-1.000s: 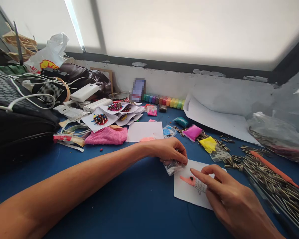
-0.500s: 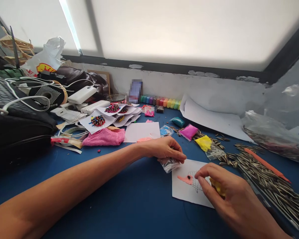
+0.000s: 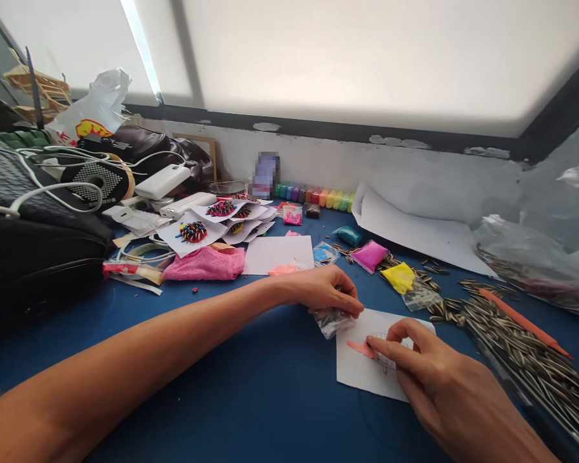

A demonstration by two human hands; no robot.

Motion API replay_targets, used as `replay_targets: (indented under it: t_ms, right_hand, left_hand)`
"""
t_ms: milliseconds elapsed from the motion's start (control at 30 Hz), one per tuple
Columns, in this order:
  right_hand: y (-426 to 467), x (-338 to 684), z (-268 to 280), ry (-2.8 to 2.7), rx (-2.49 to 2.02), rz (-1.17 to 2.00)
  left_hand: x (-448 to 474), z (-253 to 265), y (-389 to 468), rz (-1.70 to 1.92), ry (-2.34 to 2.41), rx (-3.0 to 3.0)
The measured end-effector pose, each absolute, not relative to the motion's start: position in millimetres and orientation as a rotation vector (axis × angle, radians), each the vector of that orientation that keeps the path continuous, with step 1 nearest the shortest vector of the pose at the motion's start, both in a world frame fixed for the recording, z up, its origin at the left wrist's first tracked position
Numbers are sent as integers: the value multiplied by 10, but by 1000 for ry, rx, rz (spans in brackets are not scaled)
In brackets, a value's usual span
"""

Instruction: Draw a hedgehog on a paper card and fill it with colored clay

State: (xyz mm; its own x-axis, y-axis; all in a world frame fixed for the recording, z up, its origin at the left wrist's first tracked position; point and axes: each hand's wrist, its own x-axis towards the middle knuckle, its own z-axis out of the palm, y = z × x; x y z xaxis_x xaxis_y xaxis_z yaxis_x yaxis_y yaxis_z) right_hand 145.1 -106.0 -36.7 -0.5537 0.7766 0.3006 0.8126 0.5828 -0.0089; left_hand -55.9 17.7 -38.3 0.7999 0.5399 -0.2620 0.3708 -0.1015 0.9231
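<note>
A small clear plastic bag (image 3: 330, 323) is gripped by the curled fingers of my left hand (image 3: 329, 290), at the upper left corner of a white paper card (image 3: 354, 373). On the card is a pencil drawing (image 3: 383, 365), its pointed left part filled with pink clay (image 3: 359, 349). My right hand (image 3: 439, 366) presses an extended index fingertip onto the clay's right end, covering the spot. Its other fingers curl underneath, and whatever lies in the palm is hidden.
Sunflower seeds (image 3: 525, 347) and an orange stick (image 3: 523, 321) lie to the right. Yellow (image 3: 399, 278), purple (image 3: 370, 256) and teal (image 3: 348, 235) clay packets lie beyond the card. Decorated cards (image 3: 193, 233), a pink cloth (image 3: 205, 263) and a black bag (image 3: 38, 257) occupy the left.
My right index finger has come down and left onto the pink clay, covering the black dot there. A yellow thing seen inside the right hand is now hidden. My left hand keeps its hold.
</note>
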Motion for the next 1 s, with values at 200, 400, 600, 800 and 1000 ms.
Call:
replay_targets:
  t_ms: [200,400,600,800,1000]
  right_hand:
    - [-1075,1414,-353,-2568,-1301,-199]
    - [-1092,1421,-382,-2589,-1270,-239]
    - [-1095,1460,-364,-2534,-1294,-320]
    - [-1075,1466,-296,-2413,-1374,-206]
    - [-1085,1435,-195,-2229,-1556,497]
  left_hand:
    - [-557,-393,179,159,714,1736]
    - [-552,-373,174,145,708,1740]
    - [-553,-356,158,138,716,1724]
    - [-574,-364,155,228,690,1678]
    - [-577,-200,124,375,647,1600]
